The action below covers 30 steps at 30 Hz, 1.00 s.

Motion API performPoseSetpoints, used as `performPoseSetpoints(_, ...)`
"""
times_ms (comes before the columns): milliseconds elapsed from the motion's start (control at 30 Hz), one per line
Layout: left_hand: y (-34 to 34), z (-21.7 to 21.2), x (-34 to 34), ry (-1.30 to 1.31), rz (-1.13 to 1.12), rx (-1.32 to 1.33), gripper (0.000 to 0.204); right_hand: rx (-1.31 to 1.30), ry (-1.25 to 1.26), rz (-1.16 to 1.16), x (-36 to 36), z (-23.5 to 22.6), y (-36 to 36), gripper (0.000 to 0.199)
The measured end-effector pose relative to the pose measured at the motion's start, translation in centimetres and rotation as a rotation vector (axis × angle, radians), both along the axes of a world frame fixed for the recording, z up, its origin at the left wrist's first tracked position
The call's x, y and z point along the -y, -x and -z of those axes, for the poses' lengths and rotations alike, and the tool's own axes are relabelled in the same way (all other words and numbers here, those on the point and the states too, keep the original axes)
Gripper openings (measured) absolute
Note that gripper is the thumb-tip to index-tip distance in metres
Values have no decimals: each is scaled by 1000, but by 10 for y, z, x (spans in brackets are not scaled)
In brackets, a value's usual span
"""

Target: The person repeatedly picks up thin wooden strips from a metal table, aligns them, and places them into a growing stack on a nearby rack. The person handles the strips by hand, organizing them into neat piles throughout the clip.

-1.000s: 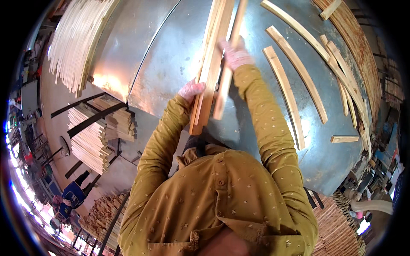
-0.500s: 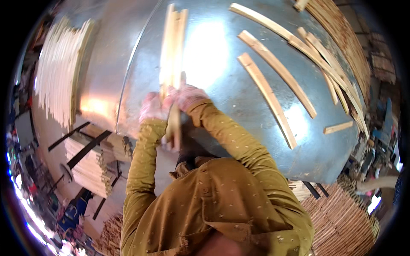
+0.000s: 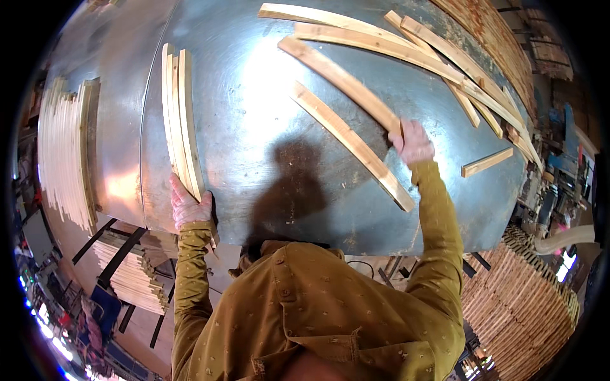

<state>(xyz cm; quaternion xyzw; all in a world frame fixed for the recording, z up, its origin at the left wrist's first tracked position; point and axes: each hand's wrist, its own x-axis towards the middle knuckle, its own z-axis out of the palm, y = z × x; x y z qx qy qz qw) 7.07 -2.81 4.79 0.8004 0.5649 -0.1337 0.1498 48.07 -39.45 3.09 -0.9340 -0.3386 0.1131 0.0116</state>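
Observation:
My left hand [image 3: 189,203] is closed around the near end of a small bundle of wooden strips [image 3: 180,120], which lie side by side on the metal table [image 3: 235,209]. Over to the right, my right hand [image 3: 415,143] grips the near end of a single wooden strip [image 3: 343,80], slanting away to the far left. A separate wooden strip [image 3: 353,147] lies loose between the bundle and my right hand, touched by neither. Both hands seem to wear pale pinkish gloves.
Several crossed strips [image 3: 445,70] lie at the far right, near a short wooden piece [image 3: 487,162]. A row of pale strips [image 3: 63,152] is stacked at the left. Below the table edge stand piles of boards, left [image 3: 130,270] and right [image 3: 524,311].
My right hand has left the bundle and moved right to take hold of a loose strip. With my left hand on it, the bundle now rests farther left in view. The view has shifted.

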Motion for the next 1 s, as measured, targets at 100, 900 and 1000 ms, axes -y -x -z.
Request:
performPoseSetpoints(100, 6, 8, 2, -25, 42, 32, 110, -236, 11, -148, 17, 1, 63, 73)
performPoseSetpoints(900, -106, 25, 83, 1135, -428, 879, 52, -1116, -474, 369, -205, -24, 102, 60)
performPoseSetpoints(1000, -98, 35, 91, 1210, -337, 1305, 59, -1300, -626, 534, -207, 23, 139, 48)
